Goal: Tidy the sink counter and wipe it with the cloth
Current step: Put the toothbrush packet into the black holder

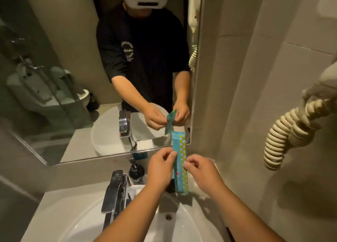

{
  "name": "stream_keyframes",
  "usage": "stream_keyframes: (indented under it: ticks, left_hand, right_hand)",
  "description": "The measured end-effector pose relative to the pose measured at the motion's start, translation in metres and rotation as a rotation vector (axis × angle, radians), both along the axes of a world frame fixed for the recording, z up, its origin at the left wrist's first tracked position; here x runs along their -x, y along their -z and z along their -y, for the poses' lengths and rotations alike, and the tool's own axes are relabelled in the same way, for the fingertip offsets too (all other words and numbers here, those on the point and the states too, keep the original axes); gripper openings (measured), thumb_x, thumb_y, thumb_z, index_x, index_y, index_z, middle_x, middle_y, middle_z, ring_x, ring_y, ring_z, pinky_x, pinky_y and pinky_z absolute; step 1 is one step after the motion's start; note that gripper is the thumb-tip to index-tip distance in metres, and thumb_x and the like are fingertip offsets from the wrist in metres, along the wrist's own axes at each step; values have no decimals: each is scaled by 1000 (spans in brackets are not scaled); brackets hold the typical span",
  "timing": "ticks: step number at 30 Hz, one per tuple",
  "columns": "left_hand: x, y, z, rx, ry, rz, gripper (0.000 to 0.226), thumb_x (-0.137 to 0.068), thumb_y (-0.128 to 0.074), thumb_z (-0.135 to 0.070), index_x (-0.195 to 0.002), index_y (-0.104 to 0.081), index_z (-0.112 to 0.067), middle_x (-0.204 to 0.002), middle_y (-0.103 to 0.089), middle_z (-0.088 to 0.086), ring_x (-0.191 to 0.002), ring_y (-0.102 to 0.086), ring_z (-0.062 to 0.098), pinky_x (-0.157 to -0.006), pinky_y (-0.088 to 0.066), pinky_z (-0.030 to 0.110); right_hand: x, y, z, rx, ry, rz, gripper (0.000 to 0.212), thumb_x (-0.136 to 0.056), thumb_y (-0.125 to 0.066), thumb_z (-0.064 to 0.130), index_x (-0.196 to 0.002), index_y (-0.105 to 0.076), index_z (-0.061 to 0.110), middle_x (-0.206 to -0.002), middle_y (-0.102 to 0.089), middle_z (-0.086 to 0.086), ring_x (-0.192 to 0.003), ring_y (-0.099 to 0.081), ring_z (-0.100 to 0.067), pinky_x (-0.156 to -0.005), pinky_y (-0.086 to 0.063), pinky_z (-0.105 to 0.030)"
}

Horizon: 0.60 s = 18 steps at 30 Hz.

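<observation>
I hold a long teal packet (pixel 179 159) with a yellow-and-white checked strip upright above the back of the counter. My left hand (pixel 160 168) pinches its left edge and my right hand (pixel 202 170) pinches its right edge, both around the middle. The packet's lower end hangs just above the grey counter (pixel 202 199), behind the white basin (pixel 182 229). No cloth is in view.
A chrome tap (pixel 114 192) stands at the basin's left rear, with a dark pump bottle (pixel 136 170) behind it against the wall. A mirror (pixel 73 77) fills the wall ahead. A coiled cream cord (pixel 279 141) hangs on the tiled right wall.
</observation>
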<state>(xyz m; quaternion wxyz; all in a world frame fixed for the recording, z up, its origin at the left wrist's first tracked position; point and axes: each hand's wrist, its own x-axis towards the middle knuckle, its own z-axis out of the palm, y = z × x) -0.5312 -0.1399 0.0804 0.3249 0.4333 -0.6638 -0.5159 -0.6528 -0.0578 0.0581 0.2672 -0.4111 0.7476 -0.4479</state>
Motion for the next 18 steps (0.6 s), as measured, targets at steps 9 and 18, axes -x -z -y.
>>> stream_keyframes:
  ticks: [9,18]
  left_hand:
    - [5,27,41,-7,-204,-2,12,-90,-62,-23,-92,-74,-20,-85,-74,-6,-81,-67,10,-72,-50,26]
    - [10,88,37,-10,-232,250,12,-91,-61,-28,-91,-72,-24,-85,-72,-7,-79,-64,10,-72,-50,30]
  right_hand:
    - [6,19,70,-41,-40,-117,11,-86,-64,25,-76,-65,22,-72,-68,3,-72,-63,-20,-70,-49,-36]
    - [11,75,69,-221,-88,-224,14,-90,-61,31,-88,-71,22,-98,-59,1,-84,-60,-17,-79,-51,-33]
